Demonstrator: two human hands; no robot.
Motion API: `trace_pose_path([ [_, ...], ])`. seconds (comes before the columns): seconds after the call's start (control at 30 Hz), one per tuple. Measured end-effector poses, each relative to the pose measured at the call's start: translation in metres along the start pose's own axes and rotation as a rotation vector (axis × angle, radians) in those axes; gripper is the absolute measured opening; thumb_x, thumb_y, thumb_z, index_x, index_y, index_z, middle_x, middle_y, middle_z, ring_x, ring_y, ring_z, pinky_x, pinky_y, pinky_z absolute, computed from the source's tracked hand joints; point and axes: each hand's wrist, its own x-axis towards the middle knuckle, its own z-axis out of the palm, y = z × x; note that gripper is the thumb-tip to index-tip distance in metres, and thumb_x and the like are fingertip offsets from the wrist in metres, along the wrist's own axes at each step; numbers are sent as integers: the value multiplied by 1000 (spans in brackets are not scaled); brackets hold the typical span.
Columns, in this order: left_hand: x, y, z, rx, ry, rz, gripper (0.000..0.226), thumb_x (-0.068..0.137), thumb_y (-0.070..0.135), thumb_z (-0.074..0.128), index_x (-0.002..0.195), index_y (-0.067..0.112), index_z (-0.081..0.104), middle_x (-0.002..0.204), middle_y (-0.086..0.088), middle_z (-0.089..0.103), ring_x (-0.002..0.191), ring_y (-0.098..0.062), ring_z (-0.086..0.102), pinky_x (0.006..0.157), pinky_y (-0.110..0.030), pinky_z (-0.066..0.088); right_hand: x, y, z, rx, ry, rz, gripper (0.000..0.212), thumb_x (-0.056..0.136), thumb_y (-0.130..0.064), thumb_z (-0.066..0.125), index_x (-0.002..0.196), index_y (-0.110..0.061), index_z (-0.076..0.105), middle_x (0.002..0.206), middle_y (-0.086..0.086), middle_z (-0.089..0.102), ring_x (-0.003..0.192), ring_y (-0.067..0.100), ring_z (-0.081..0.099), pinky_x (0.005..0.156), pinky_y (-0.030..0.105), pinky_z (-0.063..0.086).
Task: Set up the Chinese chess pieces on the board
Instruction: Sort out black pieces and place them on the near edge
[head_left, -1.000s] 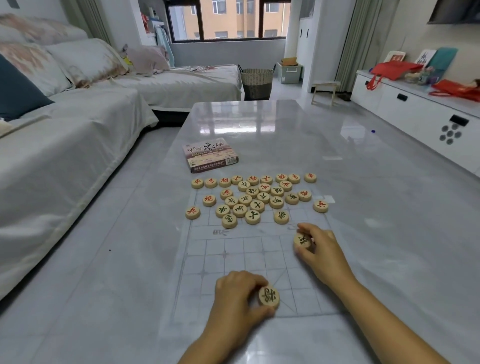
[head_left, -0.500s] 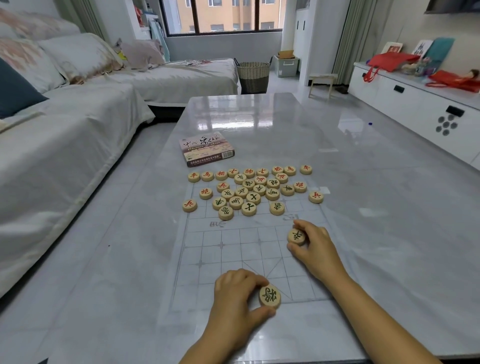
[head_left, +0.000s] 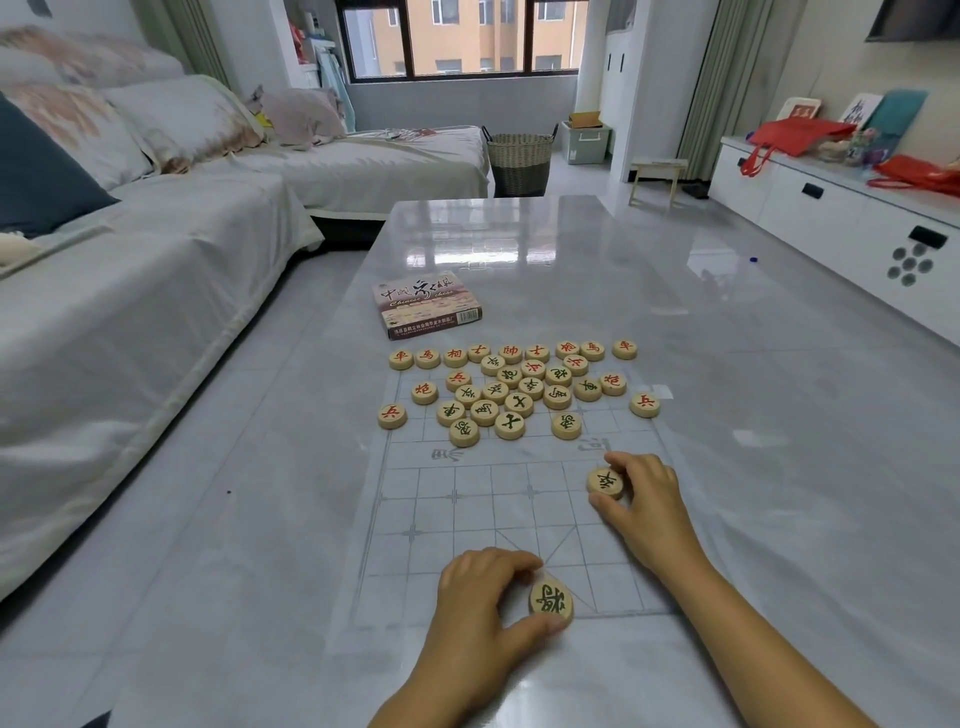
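A thin transparent chess board sheet (head_left: 467, 514) lies on the grey table. My left hand (head_left: 483, 597) pinches a green-lettered general piece (head_left: 550, 603) at the middle of the board's near edge. My right hand (head_left: 644, 499) holds a green-lettered soldier piece (head_left: 605, 480) on the right side of the near half. Red pieces form a row (head_left: 511, 352) along the far edge. Several green and red pieces sit in a loose cluster (head_left: 511, 397) on the far half. Single red soldiers lie at the far left (head_left: 392, 414) and far right (head_left: 645, 403).
The chess set's box (head_left: 423, 304) lies on the table beyond the board. A covered sofa (head_left: 130, 270) runs along the left. A white cabinet (head_left: 852, 218) stands at the right, a woven basket (head_left: 519, 158) beyond the table's far end.
My right hand has shifted the green soldier piece slightly toward the right on the near half. My left hand stays on the general piece at the near edge.
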Motion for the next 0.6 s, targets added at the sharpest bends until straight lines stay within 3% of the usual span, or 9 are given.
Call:
trace_pose_path([
  [0.07, 2, 0, -5, -112, 8, -51, 33, 71, 53, 63, 99, 51, 46, 99, 26, 55, 105, 4, 44, 90, -8, 30, 4, -1, 0, 1, -1, 17, 47, 85, -20, 63, 129, -13, 48, 127, 7, 50, 119, 23, 38, 96, 26, 32],
  [0.17, 13, -7, -17, -138, 79, -56, 24, 82, 29, 66, 101, 38, 53, 97, 16, 58, 96, 3, 53, 84, -11, 41, 15, -4, -3, -96, 7, 35, 46, 88, -21, 59, 131, -14, 46, 131, 8, 50, 122, 26, 39, 100, 33, 31],
  [0.33, 44, -27, -41, -84, 251, -129, 13, 87, 24, 59, 100, 22, 57, 94, 7, 58, 86, -1, 54, 72, -11, 43, 39, -26, 2, -272, 57, -64, 41, 90, -23, 52, 131, -17, 45, 136, 4, 48, 126, 25, 38, 103, 37, 27],
  [0.43, 53, -37, -40, -53, 306, -143, 9, 88, 21, 58, 97, 20, 59, 90, 4, 60, 81, -3, 54, 68, -11, 41, 52, -53, 22, -266, -34, -205, 43, 90, -28, 53, 131, -19, 45, 138, 2, 46, 127, 22, 36, 103, 35, 27],
  [0.6, 52, -45, -39, -107, 344, -131, 8, 87, 16, 58, 91, 22, 60, 87, 6, 61, 81, -5, 57, 68, -8, 43, 70, -81, 55, -306, -100, -174, 49, 88, -35, 55, 132, -16, 44, 136, 8, 42, 126, 26, 37, 102, 39, 31],
])
